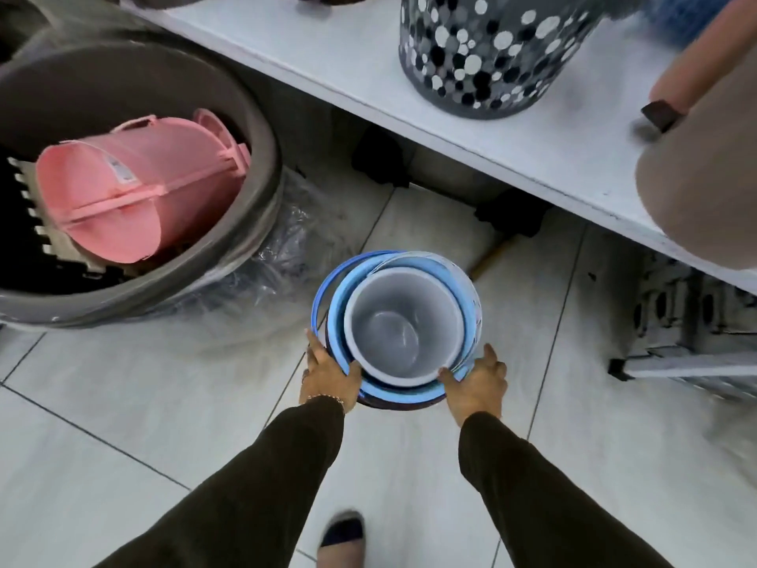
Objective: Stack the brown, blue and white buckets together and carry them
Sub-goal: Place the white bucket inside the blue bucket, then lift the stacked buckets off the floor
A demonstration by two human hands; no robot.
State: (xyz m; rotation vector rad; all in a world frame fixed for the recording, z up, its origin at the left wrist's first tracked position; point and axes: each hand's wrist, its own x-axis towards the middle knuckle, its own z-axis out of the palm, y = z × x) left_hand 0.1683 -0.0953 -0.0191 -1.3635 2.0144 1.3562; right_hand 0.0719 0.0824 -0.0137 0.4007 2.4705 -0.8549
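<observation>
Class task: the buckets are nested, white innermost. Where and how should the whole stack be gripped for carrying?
Grip the outermost rim from opposite sides, as the left hand and right hand do. The white bucket sits loose inside the blue bucket, so lifting by it would probably leave the rest behind.

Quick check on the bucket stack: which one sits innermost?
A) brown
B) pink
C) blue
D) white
D: the white bucket is nested inside the blue bucket, with only a sliver of the brown bucket showing underneath; the left hand and right hand grip the stack's rim.
</observation>
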